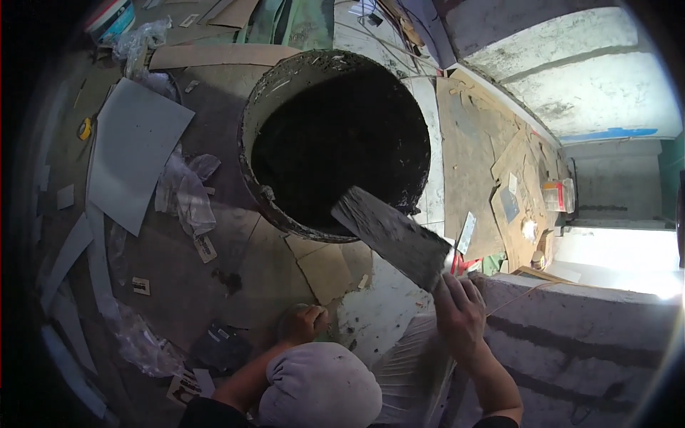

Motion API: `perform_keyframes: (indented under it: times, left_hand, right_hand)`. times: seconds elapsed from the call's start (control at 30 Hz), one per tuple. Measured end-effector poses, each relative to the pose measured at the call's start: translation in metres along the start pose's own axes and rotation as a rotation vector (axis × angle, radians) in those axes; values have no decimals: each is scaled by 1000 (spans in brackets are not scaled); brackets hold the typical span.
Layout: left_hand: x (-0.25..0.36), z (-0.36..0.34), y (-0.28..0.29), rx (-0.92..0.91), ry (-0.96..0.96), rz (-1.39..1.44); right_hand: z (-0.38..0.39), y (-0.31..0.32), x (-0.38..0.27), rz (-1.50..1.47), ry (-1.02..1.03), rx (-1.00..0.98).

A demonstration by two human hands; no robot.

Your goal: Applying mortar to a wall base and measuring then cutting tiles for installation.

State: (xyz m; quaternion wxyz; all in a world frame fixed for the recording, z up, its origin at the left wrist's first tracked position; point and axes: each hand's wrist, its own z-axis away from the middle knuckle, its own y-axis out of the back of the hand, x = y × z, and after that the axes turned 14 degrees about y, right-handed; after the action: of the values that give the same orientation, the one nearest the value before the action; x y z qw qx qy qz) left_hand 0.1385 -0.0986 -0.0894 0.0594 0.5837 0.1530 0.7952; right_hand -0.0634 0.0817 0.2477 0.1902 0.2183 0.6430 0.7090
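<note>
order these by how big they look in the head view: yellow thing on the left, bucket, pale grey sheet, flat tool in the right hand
Largest to smallest, by area in the picture:
1. bucket
2. pale grey sheet
3. flat tool
4. yellow thing

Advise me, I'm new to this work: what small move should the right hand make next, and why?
Perhaps dip the tip of the trowel into the bucket: the right hand grips the trowel, its tip appears just inside the bucket's near rim, and its visible face carries smears rather than a heap.
</note>
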Motion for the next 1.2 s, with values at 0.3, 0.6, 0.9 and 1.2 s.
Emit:
perform_keyframes:
  times: [0.3,0.6,0.9,1.2]
  left_hand:
    - [-9,0,1,-104,130,-129]
    - [-12,1,-8,57,-22,-22]
    - [-11,-2,-7,55,-71,-38]
    - [-2,1,-5,45,-21,-64]
  right_hand:
    - [33,87,5,-41,-41,-58]
    - [32,58,23,-1418,-706,216]
    - [45,70,12,-1254,-865,-173]
    - [-73,88,42,-1421,-627,-34]
